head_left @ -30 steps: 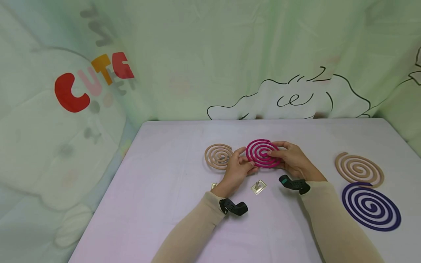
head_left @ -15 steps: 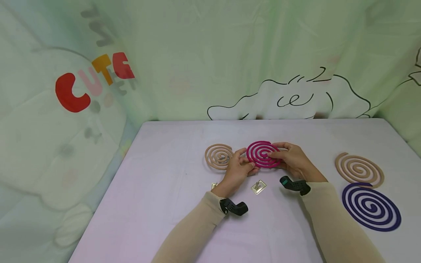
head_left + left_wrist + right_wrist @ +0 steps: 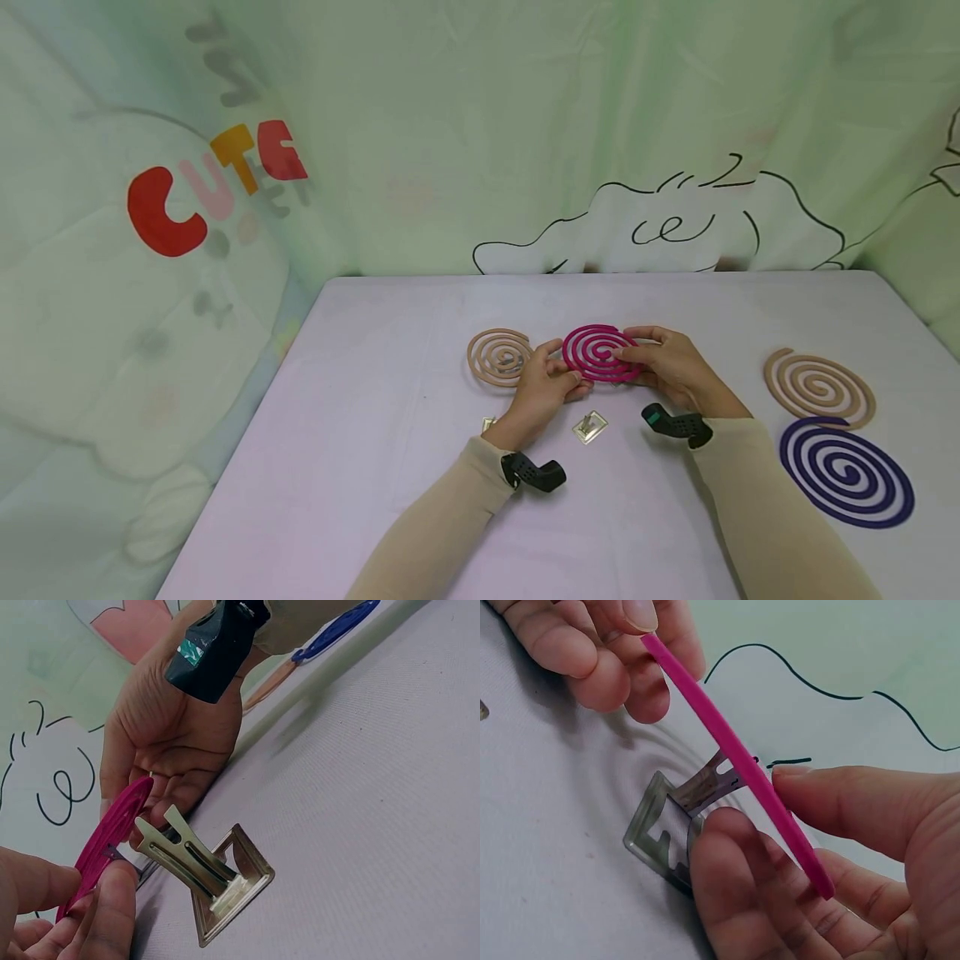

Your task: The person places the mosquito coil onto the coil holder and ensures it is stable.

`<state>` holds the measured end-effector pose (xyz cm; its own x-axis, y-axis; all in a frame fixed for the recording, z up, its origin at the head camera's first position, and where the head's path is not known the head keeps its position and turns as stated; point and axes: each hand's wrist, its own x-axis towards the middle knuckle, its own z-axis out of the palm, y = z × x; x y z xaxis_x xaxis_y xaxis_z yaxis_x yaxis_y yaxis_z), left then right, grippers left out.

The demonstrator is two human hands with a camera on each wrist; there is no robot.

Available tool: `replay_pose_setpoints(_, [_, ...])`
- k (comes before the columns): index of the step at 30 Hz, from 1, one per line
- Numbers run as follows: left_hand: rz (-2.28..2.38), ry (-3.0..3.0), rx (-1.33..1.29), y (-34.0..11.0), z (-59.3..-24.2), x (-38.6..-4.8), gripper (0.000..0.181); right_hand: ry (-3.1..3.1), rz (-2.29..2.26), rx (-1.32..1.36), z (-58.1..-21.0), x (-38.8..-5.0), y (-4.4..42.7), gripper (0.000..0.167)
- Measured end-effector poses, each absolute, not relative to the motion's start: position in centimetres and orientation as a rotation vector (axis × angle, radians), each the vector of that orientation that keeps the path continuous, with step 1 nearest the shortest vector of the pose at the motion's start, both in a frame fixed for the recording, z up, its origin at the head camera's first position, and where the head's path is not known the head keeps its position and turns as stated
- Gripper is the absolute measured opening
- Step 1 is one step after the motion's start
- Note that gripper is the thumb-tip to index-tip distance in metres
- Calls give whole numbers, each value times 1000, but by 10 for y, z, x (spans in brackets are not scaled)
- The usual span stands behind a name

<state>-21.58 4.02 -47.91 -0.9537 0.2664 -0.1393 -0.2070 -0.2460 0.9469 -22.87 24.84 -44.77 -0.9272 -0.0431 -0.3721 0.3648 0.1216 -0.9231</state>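
Both hands hold a pink mosquito coil [image 3: 602,354] just above the table. My left hand [image 3: 542,387] pinches its near-left rim with thumb and fingers. With thumb on top and fingers beneath, my right hand [image 3: 678,367] grips the coil's right side. Below the coil, in the right wrist view, a metal coil stand [image 3: 646,832] has its raised prong against the coil's underside near the middle, beside my right fingertips; how far the prong goes in is hidden by the coil [image 3: 705,712]. A second metal stand [image 3: 590,427] lies nearer me, its forked prong [image 3: 187,862] raised.
Left of my hands a tan coil [image 3: 480,379] sits over a metal stand. Part of another stand [image 3: 487,423] shows beside my left wrist. At the right, a tan coil [image 3: 821,385] and a dark blue coil [image 3: 847,475] lie with edges overlapping. A curtain [image 3: 420,167] hangs behind the table.
The pink coil has tipped flatter, its far rim coming down slightly. My right hand has shifted a little down and right; my left hand has barely moved.
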Motion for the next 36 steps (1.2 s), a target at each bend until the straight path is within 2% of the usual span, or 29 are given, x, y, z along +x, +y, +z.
replay_pose_setpoints(36, [2224, 1710, 39, 38, -474, -214, 62, 2054, -1900, 286, -446, -225, 250, 77])
